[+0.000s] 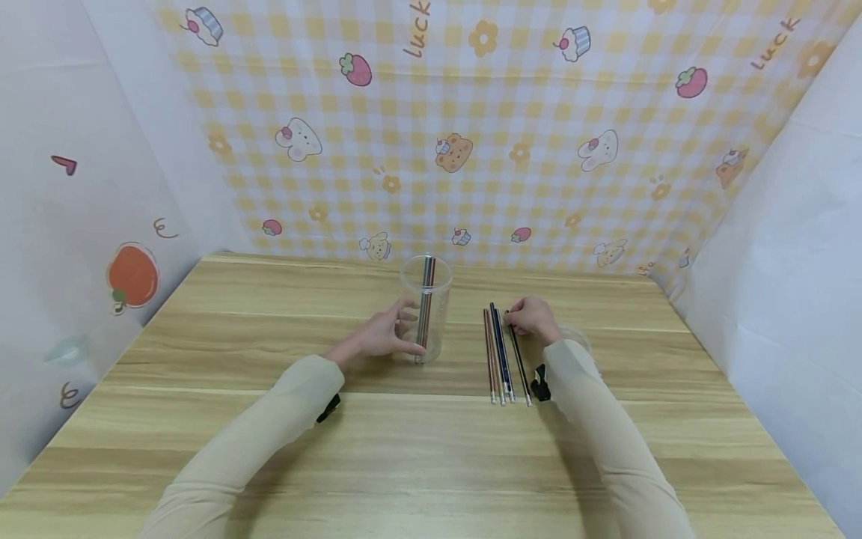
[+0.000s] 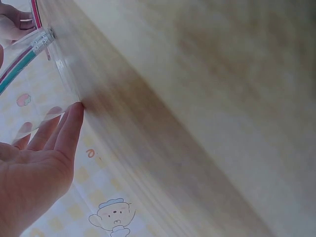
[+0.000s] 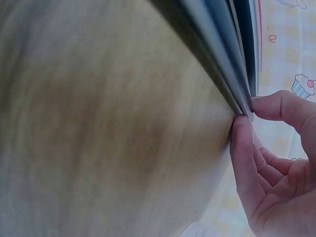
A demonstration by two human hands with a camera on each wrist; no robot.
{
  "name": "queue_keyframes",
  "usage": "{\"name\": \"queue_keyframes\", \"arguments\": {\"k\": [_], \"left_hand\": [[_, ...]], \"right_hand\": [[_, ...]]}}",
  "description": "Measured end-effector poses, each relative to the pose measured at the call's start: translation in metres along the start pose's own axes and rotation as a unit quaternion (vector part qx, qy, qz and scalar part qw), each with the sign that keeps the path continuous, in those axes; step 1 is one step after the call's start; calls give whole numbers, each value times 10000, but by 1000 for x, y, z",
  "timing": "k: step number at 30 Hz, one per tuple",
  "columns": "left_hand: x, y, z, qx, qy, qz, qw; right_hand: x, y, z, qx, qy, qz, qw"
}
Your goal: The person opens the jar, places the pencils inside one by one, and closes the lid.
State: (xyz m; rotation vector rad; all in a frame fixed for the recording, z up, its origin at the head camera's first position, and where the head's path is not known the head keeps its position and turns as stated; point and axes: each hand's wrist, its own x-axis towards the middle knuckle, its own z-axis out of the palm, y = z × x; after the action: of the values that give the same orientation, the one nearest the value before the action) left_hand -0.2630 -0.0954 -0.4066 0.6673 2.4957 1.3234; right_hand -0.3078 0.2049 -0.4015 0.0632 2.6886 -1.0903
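A tall clear plastic cup (image 1: 441, 322) stands on the table with several pencils (image 1: 426, 307) leaning inside it, eraser ends down. My left hand (image 1: 384, 333) holds the cup from its left side, thumb near the base in front and fingers around the back. To the right lie several pencils (image 1: 500, 352) in a loose row, reddish-brown and dark blue among them, with eraser ends toward me. At the row's right edge my right hand (image 1: 533, 317) pinches the far tip of a black pencil (image 1: 518, 363) between thumb and index finger, as the right wrist view (image 3: 274, 163) also shows.
A wooden-grain table (image 1: 417, 464) carries everything. Behind it hangs a yellow checked cloth (image 1: 417, 187) with cartoon prints, and white sheets (image 1: 774, 224) flank both sides. Partly hidden by the right wrist is a round transparent object (image 1: 578, 338).
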Motion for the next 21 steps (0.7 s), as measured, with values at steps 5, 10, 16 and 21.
{"name": "queue_keyframes", "arguments": {"k": [5, 10, 16, 21], "left_hand": [[0, 0, 0, -23, -30, 10, 10000], [0, 0, -1, -21, -28, 48, 10000], [0, 0, -1, -29, -20, 78, 10000], [-1, 0, -1, -22, -21, 35, 10000]], "right_hand": [[-1, 1, -4, 45, -39, -80, 10000], [-2, 4, -8, 500, -36, -32, 9987], [-5, 7, -14, 959, -28, -7, 9954], [-5, 11, -18, 1133, -72, -26, 9935]]}}
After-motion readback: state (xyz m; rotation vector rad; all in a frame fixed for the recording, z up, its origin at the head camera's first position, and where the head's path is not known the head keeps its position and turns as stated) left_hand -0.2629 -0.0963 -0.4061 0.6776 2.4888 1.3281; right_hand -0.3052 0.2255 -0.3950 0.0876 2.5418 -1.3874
